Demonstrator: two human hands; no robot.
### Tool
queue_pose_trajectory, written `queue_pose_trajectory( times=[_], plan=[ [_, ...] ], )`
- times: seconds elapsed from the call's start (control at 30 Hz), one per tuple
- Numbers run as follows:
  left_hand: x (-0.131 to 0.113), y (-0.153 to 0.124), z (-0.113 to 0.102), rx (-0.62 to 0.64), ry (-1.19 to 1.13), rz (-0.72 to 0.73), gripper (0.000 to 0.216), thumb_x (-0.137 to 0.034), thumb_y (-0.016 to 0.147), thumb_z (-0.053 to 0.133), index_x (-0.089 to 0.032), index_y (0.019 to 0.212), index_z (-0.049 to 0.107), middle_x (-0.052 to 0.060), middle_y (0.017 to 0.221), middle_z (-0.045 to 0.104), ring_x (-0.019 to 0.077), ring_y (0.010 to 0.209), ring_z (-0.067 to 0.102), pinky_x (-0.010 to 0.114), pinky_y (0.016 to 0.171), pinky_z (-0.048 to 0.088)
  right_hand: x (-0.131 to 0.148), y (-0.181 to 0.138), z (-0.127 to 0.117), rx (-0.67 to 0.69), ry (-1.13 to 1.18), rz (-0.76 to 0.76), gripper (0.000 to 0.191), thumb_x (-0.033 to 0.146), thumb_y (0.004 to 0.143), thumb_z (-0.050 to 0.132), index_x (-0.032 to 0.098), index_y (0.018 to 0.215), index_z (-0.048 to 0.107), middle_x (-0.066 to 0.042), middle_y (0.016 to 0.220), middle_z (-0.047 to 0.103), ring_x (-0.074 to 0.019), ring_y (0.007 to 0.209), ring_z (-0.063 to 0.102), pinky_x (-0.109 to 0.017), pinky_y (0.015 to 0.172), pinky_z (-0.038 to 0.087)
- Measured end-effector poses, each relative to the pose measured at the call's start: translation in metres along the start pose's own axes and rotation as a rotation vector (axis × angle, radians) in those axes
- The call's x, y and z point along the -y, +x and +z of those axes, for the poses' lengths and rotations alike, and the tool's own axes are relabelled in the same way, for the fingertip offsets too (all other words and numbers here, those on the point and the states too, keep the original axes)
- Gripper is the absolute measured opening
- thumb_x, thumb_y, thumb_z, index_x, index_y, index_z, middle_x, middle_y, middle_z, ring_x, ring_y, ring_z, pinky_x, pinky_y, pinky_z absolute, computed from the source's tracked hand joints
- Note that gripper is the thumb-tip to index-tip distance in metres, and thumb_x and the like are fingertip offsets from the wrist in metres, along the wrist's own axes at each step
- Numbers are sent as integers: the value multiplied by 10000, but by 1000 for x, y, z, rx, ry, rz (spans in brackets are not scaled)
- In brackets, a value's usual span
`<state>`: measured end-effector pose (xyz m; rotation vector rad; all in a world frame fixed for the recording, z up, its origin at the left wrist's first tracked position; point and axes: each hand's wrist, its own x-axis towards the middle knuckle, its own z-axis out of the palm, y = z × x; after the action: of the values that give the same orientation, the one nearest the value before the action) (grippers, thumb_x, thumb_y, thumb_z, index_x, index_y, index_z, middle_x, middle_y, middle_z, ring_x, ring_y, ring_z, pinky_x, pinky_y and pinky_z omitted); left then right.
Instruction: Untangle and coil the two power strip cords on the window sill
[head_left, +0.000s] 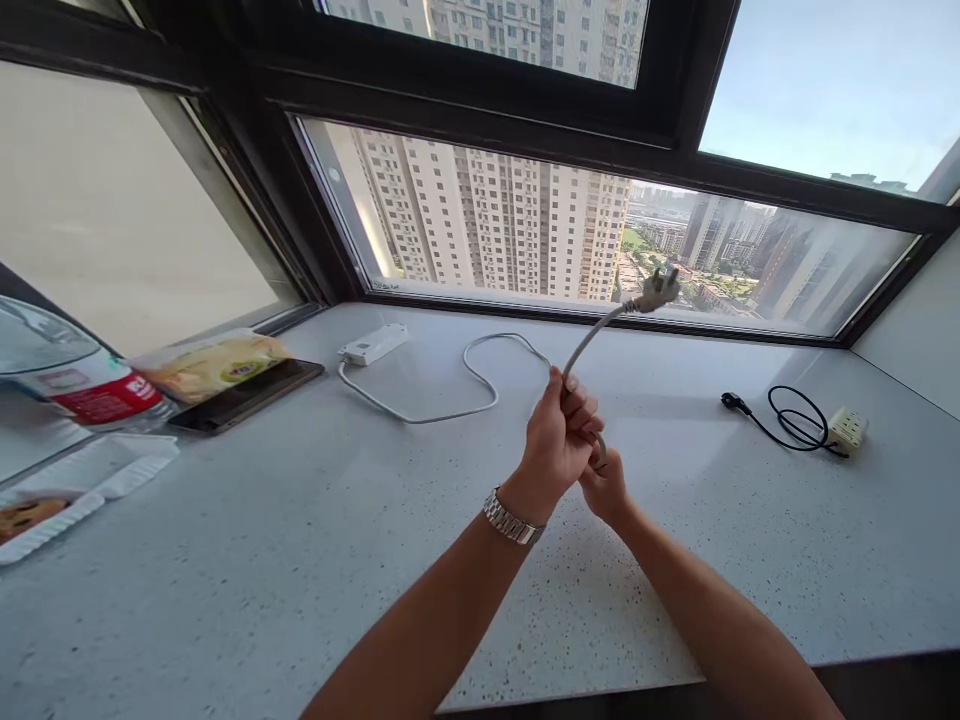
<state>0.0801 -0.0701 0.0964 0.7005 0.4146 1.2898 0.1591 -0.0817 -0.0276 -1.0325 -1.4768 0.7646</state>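
Observation:
My left hand (559, 435), with a metal watch on the wrist, is closed round a grey-white power cord (589, 340). Above its fingers the cord rises to a plug (658, 290), prongs pointing up and away. Just behind and to the right, my right hand (606, 485) is closed on the same cord near a bend in it; its fingertips are partly hidden by the left hand. From the hands the cord loops left across the white speckled counter (390, 560) to a white power strip (373, 344) by the window.
A black cord (799, 418) with a small cream socket block (847, 432) lies at the right. On the left are a phone (247, 395), a tissue pack (214, 365), a large bottle (97, 395) and a white tray with food (82, 490). The window frame (480, 125) borders the back.

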Motion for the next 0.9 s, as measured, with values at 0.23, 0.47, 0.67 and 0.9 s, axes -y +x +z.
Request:
queue_pose_trajectory(
  times=[0.23, 0.47, 0.67, 0.9],
  plan=[
    [-122, 10, -7, -65, -52, 206, 431, -320, 1009, 179, -187, 625, 320, -87, 455, 155, 60, 361, 119, 173, 363, 204, -5, 10, -94, 65, -419, -69, 488, 517, 822, 504, 198, 508, 310, 61, 492, 231, -77, 484, 208, -230, 471, 203],
    [-154, -5, -73, -323, 159, 367, 448, -298, 985, 187, -190, 564, 299, -76, 379, 175, 79, 347, 37, 193, 320, 124, -17, 16, -169, -87, -779, 128, 584, 657, 679, 581, 199, 418, 330, 41, 415, 271, -83, 452, 216, -247, 434, 175],
    [-75, -4, -102, -188, 566, 329, 482, -499, 799, 579, -182, 519, 348, -83, 428, 219, 41, 354, 158, 168, 340, 118, 4, 13, -115, -49, -243, 401, 453, 493, 683, 608, 226, 511, 284, 78, 466, 197, -63, 424, 155, -221, 385, 151],
    [41, -23, -71, 59, 631, -53, 496, -662, 761, 504, -170, 693, 523, -88, 472, 252, 52, 399, 196, 185, 377, 178, 28, -13, -44, 151, 26, -5, 305, 468, 889, 363, 218, 735, 448, 48, 558, 352, -97, 461, 300, -231, 463, 289]
  ],
)
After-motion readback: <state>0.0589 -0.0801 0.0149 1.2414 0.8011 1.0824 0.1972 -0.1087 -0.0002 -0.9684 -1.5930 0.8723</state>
